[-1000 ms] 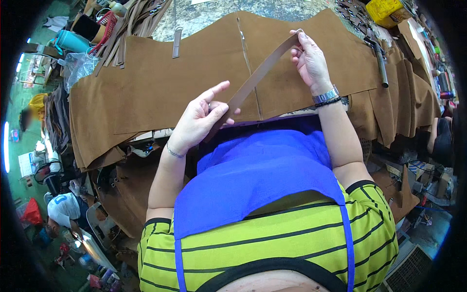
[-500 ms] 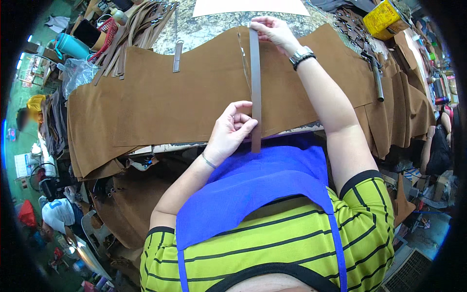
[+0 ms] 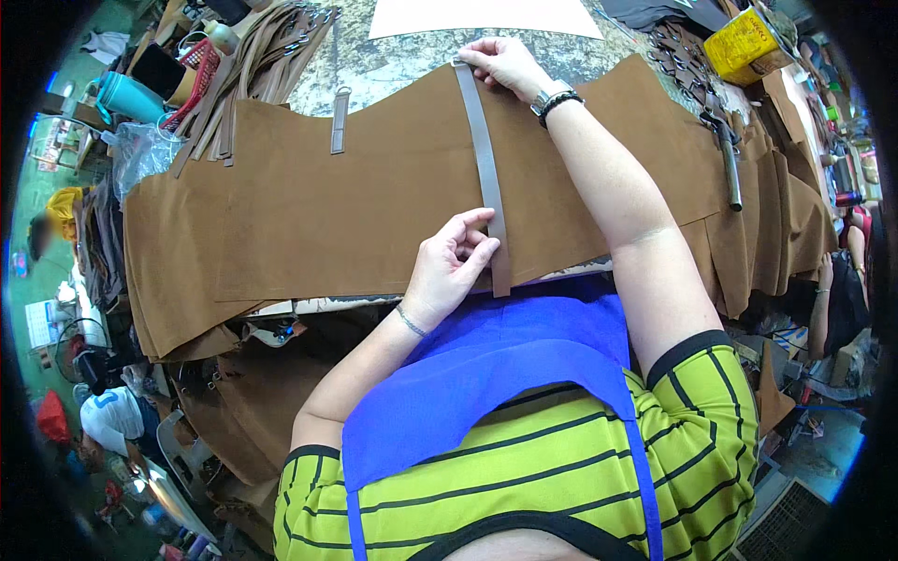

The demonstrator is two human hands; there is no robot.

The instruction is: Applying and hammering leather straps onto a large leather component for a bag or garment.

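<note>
A long grey-brown leather strap [image 3: 480,140] lies across a large brown leather panel [image 3: 355,206], its lower end reaching the panel's near edge. My right hand [image 3: 505,68], wearing a watch and a dark bracelet, pinches the strap's far end, where a small metal piece shows. Close to the lower end, my left hand [image 3: 449,266] has its fingers curled, with thumb and forefinger at the strap's left edge. A short strap with a metal ring [image 3: 340,122] rests on the panel to the left, near its far edge.
Bundled straps [image 3: 267,61], a red basket [image 3: 201,79] and a turquoise mug [image 3: 131,96] are at the far left. At the right stand a yellow tin [image 3: 744,45], a dark metal tool [image 3: 728,159] and folded brown leather [image 3: 772,206]. White paper [image 3: 482,17] lies at the back.
The strap's far end has moved left with my right hand, now covering the pale line on the panel. Its lower end and my left hand have shifted slightly right.
</note>
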